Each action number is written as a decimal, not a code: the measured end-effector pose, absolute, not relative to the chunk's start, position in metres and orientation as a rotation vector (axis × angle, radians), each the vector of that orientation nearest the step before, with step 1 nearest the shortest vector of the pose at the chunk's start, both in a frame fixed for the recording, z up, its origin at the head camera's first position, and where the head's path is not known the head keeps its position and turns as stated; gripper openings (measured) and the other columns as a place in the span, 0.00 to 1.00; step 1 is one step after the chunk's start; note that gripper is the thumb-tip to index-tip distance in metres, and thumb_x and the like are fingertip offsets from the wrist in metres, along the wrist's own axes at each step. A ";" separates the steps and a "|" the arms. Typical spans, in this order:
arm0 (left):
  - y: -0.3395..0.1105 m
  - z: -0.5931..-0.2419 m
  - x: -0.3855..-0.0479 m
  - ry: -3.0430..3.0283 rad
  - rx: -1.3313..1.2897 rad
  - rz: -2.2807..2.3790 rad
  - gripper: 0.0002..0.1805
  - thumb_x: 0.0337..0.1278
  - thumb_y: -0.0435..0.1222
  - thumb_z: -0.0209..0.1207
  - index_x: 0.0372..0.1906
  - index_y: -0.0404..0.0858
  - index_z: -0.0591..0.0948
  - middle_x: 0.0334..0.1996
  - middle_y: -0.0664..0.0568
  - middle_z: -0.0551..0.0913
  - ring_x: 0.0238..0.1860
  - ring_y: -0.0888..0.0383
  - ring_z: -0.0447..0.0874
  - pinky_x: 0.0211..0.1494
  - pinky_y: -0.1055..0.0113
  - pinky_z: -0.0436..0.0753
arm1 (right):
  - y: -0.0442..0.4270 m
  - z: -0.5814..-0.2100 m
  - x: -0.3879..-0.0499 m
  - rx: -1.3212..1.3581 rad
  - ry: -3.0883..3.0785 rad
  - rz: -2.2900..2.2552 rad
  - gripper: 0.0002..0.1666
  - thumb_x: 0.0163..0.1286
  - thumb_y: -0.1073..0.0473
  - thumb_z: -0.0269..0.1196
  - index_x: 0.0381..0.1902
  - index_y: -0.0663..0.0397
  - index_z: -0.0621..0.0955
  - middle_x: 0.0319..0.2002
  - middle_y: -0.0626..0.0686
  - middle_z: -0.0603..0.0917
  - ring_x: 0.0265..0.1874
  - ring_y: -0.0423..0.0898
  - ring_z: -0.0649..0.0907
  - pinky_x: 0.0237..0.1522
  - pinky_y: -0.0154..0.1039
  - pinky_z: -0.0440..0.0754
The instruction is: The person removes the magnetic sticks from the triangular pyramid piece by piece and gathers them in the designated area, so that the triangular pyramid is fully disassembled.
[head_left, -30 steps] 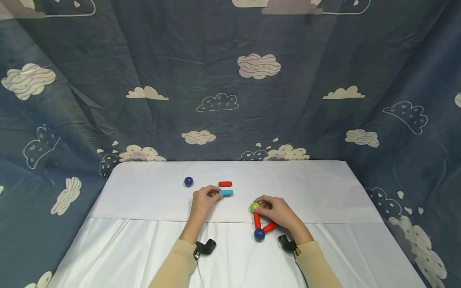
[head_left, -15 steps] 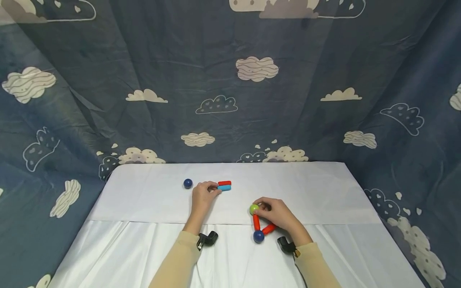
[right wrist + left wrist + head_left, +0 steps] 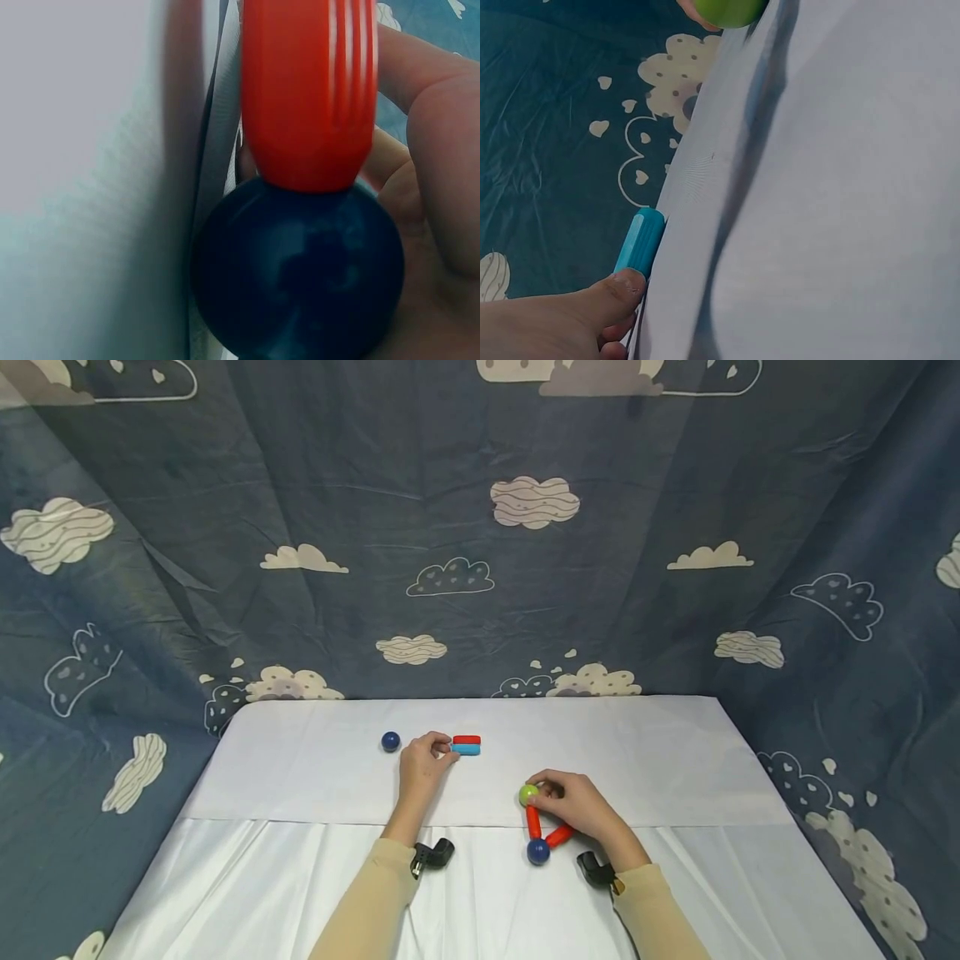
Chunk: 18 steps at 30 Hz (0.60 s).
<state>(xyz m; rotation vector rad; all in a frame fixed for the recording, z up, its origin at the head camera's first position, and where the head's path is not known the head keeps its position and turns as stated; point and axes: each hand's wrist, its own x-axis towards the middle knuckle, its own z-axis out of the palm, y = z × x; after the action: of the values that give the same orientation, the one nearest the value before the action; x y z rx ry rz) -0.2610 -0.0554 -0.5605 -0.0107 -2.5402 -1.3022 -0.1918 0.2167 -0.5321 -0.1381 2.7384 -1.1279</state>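
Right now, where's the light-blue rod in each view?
Head: light-blue rod just below picture centre, pinched by the left hand, right under a loose red rod in the picture.
Left wrist: lower left, tip pointing up, slightly right.
Right wrist: not in it.
Shared landmark: white cloth, in all three.

Glossy blue ball [image 3: 300,262]; shiny, plastic-looking red rod [image 3: 307,90]; matt white cloth [image 3: 600,752].
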 end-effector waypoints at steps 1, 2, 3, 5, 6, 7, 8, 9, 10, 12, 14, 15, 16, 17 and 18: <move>-0.056 -0.561 -0.261 -2.542 -0.013 -1.306 0.12 0.51 0.35 0.79 0.41 0.40 0.90 0.30 0.52 0.90 0.34 0.57 0.79 0.42 0.63 0.77 | 0.217 -0.532 -0.192 -0.138 2.737 -1.128 0.15 0.69 0.52 0.73 0.53 0.44 0.88 0.33 0.46 0.81 0.36 0.44 0.77 0.41 0.37 0.76; -0.056 -0.561 -0.260 -2.543 -0.015 -1.308 0.12 0.51 0.35 0.79 0.41 0.40 0.90 0.31 0.52 0.90 0.35 0.57 0.79 0.43 0.63 0.77 | 0.217 -0.531 -0.191 -0.139 2.737 -1.129 0.15 0.69 0.52 0.73 0.53 0.44 0.88 0.33 0.46 0.81 0.37 0.44 0.78 0.41 0.38 0.76; -0.056 -0.560 -0.260 -2.545 -0.017 -1.314 0.12 0.52 0.35 0.79 0.41 0.40 0.90 0.31 0.52 0.90 0.35 0.56 0.79 0.43 0.63 0.77 | 0.216 -0.531 -0.191 -0.139 2.736 -1.129 0.15 0.69 0.52 0.73 0.53 0.44 0.88 0.34 0.46 0.81 0.37 0.44 0.78 0.42 0.38 0.76; -0.057 -0.560 -0.259 -2.544 -0.025 -1.316 0.12 0.52 0.35 0.79 0.41 0.39 0.90 0.32 0.51 0.90 0.36 0.56 0.80 0.44 0.62 0.78 | 0.216 -0.531 -0.191 -0.141 2.735 -1.130 0.15 0.69 0.52 0.73 0.53 0.44 0.88 0.33 0.46 0.81 0.37 0.44 0.78 0.42 0.38 0.76; -0.057 -0.560 -0.258 -2.541 -0.027 -1.319 0.12 0.52 0.35 0.78 0.42 0.39 0.90 0.32 0.51 0.90 0.36 0.56 0.80 0.44 0.62 0.78 | 0.216 -0.530 -0.191 -0.143 2.733 -1.132 0.15 0.69 0.52 0.73 0.53 0.44 0.88 0.33 0.46 0.81 0.37 0.44 0.78 0.42 0.38 0.76; -0.057 -0.560 -0.257 -2.531 -0.028 -1.329 0.12 0.52 0.35 0.79 0.42 0.39 0.90 0.33 0.50 0.90 0.36 0.55 0.80 0.45 0.62 0.78 | 0.216 -0.530 -0.191 -0.144 2.731 -1.131 0.15 0.69 0.52 0.73 0.53 0.44 0.88 0.33 0.46 0.81 0.37 0.44 0.78 0.42 0.38 0.76; -0.056 -0.560 -0.255 -2.520 -0.028 -1.340 0.12 0.52 0.35 0.78 0.42 0.39 0.90 0.33 0.50 0.90 0.36 0.55 0.80 0.45 0.63 0.78 | 0.216 -0.530 -0.191 -0.145 2.729 -1.132 0.15 0.69 0.52 0.73 0.53 0.44 0.88 0.33 0.46 0.81 0.37 0.44 0.77 0.42 0.38 0.76; -0.056 -0.560 -0.252 -2.505 -0.031 -1.359 0.12 0.53 0.34 0.78 0.42 0.39 0.89 0.34 0.50 0.89 0.37 0.55 0.80 0.45 0.64 0.78 | 0.215 -0.530 -0.191 -0.147 2.727 -1.133 0.15 0.69 0.52 0.72 0.53 0.44 0.88 0.33 0.46 0.81 0.37 0.44 0.78 0.42 0.37 0.76; -0.055 -0.560 -0.249 -2.486 -0.042 -1.378 0.12 0.53 0.34 0.78 0.42 0.39 0.89 0.34 0.50 0.89 0.37 0.56 0.80 0.45 0.64 0.79 | 0.215 -0.530 -0.191 -0.148 2.725 -1.135 0.15 0.69 0.52 0.72 0.53 0.45 0.88 0.34 0.46 0.81 0.36 0.44 0.78 0.41 0.37 0.76; -0.052 -0.561 -0.242 -2.446 -0.089 -1.425 0.12 0.53 0.34 0.78 0.42 0.39 0.89 0.35 0.50 0.88 0.37 0.56 0.81 0.45 0.66 0.80 | 0.215 -0.529 -0.191 -0.147 2.724 -1.139 0.17 0.69 0.52 0.72 0.54 0.46 0.87 0.34 0.46 0.82 0.36 0.44 0.78 0.41 0.37 0.76; -0.047 -0.561 -0.234 -2.418 -0.205 -1.469 0.12 0.54 0.32 0.78 0.42 0.38 0.89 0.36 0.49 0.88 0.38 0.54 0.82 0.46 0.66 0.82 | 0.215 -0.529 -0.191 -0.140 2.729 -1.136 0.19 0.69 0.52 0.73 0.56 0.47 0.86 0.34 0.46 0.82 0.35 0.44 0.77 0.40 0.36 0.76; -0.044 -0.561 -0.230 -2.417 -0.281 -1.478 0.12 0.54 0.32 0.77 0.42 0.38 0.89 0.37 0.49 0.88 0.38 0.54 0.83 0.46 0.66 0.84 | 0.214 -0.529 -0.190 -0.139 2.733 -1.135 0.20 0.69 0.52 0.73 0.57 0.47 0.86 0.34 0.47 0.82 0.35 0.44 0.77 0.38 0.36 0.75; -0.042 -0.561 -0.226 -2.430 -0.361 -1.487 0.12 0.55 0.32 0.77 0.43 0.38 0.89 0.38 0.49 0.89 0.39 0.54 0.84 0.47 0.66 0.84 | 0.213 -0.529 -0.190 -0.133 2.739 -1.132 0.21 0.69 0.52 0.73 0.58 0.48 0.85 0.34 0.47 0.82 0.34 0.44 0.77 0.38 0.36 0.75; -0.039 -0.561 -0.223 -2.453 -0.445 -1.491 0.12 0.56 0.33 0.77 0.44 0.39 0.89 0.40 0.50 0.89 0.40 0.54 0.85 0.49 0.66 0.85 | 0.213 -0.529 -0.190 -0.129 2.743 -1.130 0.22 0.69 0.52 0.73 0.59 0.48 0.85 0.34 0.47 0.82 0.34 0.44 0.77 0.37 0.35 0.75; -0.036 -0.561 -0.220 -2.479 -0.527 -1.494 0.13 0.57 0.33 0.76 0.46 0.40 0.89 0.42 0.51 0.90 0.42 0.54 0.86 0.50 0.65 0.86 | 0.211 -0.529 -0.191 -0.127 2.746 -1.130 0.23 0.69 0.52 0.73 0.60 0.48 0.84 0.34 0.46 0.83 0.33 0.44 0.77 0.37 0.35 0.75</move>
<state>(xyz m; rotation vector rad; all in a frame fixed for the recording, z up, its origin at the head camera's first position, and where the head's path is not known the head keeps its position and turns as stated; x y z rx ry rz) -0.2196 -0.0364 -0.5606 -0.5273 -2.4793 -1.4944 -0.1905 0.2115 -0.5288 -0.1271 2.7455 -1.1297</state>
